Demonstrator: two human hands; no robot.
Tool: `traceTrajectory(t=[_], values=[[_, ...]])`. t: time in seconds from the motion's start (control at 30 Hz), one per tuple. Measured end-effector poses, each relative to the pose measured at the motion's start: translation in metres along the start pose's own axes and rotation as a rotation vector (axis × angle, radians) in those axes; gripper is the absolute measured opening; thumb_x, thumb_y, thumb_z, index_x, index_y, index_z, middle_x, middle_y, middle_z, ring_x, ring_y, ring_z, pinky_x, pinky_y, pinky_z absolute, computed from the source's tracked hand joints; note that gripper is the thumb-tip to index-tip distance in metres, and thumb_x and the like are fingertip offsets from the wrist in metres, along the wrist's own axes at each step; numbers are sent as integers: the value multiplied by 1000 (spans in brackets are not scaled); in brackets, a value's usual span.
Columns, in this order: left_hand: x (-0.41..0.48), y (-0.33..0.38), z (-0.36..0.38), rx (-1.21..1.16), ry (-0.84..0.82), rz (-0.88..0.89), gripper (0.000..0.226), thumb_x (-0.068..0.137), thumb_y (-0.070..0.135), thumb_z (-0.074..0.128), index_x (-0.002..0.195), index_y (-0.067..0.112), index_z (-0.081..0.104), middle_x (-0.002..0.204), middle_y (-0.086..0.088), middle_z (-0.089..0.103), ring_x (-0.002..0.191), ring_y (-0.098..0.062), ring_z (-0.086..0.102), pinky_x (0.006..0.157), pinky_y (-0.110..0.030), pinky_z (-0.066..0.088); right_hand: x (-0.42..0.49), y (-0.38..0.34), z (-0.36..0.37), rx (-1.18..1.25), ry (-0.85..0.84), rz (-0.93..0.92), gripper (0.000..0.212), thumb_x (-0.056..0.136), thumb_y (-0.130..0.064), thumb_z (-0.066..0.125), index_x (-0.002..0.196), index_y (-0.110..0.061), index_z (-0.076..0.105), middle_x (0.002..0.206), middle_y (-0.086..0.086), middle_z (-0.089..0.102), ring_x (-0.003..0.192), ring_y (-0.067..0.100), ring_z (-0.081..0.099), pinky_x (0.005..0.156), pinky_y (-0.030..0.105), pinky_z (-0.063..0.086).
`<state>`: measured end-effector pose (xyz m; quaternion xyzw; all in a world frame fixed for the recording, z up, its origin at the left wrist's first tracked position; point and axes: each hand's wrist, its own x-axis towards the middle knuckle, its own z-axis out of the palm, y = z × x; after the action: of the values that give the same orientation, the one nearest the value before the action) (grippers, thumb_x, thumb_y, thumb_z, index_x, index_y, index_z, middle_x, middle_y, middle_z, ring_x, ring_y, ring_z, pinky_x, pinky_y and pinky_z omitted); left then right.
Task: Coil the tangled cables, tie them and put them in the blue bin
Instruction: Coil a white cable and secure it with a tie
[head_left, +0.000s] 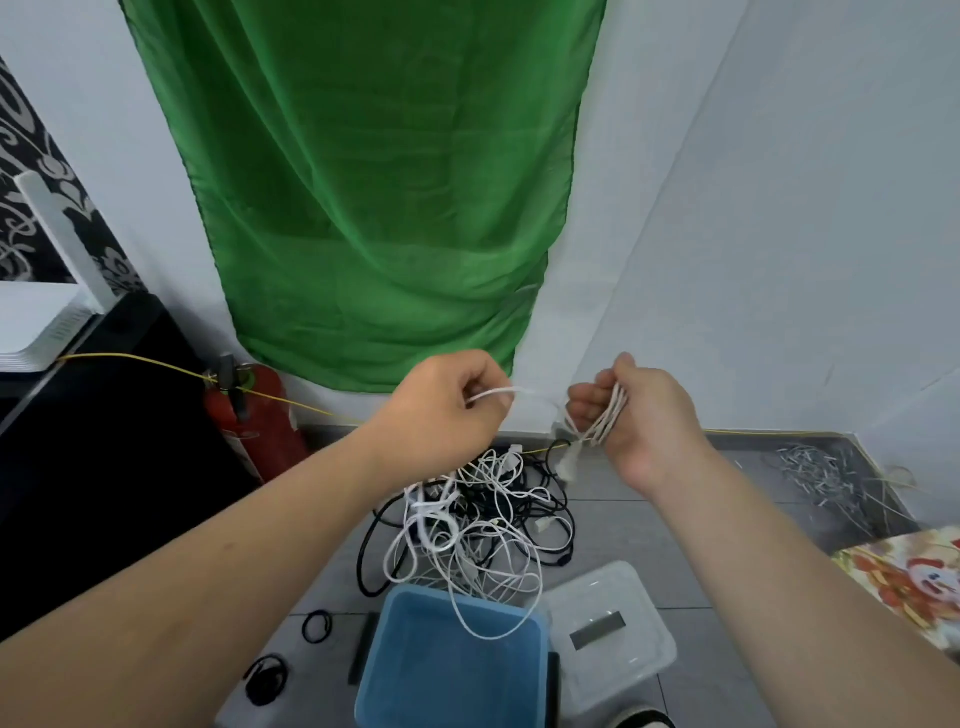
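My right hand holds a small coil of white cable looped round its fingers, raised above the floor. My left hand pinches the free end of that same white cable, which runs taut between the two hands. A plug dangles below the coil. Beneath my hands a tangle of white and black cables lies on the grey tiles. The blue bin stands at the near edge, with one white loop hanging over its rim.
A clear plastic lid lies right of the bin. Black ties and a black strip lie to its left. A red fire extinguisher stands by the wall, a green cloth hangs behind, and a yellow wire crosses.
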<state>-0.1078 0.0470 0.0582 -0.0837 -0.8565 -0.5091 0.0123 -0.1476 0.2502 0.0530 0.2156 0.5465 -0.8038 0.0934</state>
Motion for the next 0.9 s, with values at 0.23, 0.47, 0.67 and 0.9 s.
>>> traceTrajectory(t=[0.23,0.47,0.67,0.9], values=[[-15,-21,-4,408,-666,-255,25,83,46,72,87,22,71,68,1,74,55,-8,62,60,-26,52,-7,-17,-16,278,-162,56,45,102,-31,41,59,-20,42,44,-6,19,38,12,12,46,27,7],[-10,-6,15,-378,-388,-364,33,87,26,81,116,16,69,91,-6,76,69,-18,70,66,-25,53,-9,-16,-8,248,-403,109,42,98,-34,45,58,-21,38,42,-6,18,35,12,15,43,26,6],[-8,2,25,-495,-241,-224,12,95,15,71,96,3,69,77,-9,71,57,-12,63,51,-26,41,-11,-8,-2,233,-510,131,43,95,-34,46,56,-18,41,40,-5,21,34,12,16,42,24,9],[-10,-1,28,-363,-248,-207,14,96,15,70,88,4,72,77,-14,74,56,-10,60,48,-16,41,-18,-2,5,199,-571,121,40,96,-34,48,60,-17,44,41,-4,23,34,12,20,41,26,13]])
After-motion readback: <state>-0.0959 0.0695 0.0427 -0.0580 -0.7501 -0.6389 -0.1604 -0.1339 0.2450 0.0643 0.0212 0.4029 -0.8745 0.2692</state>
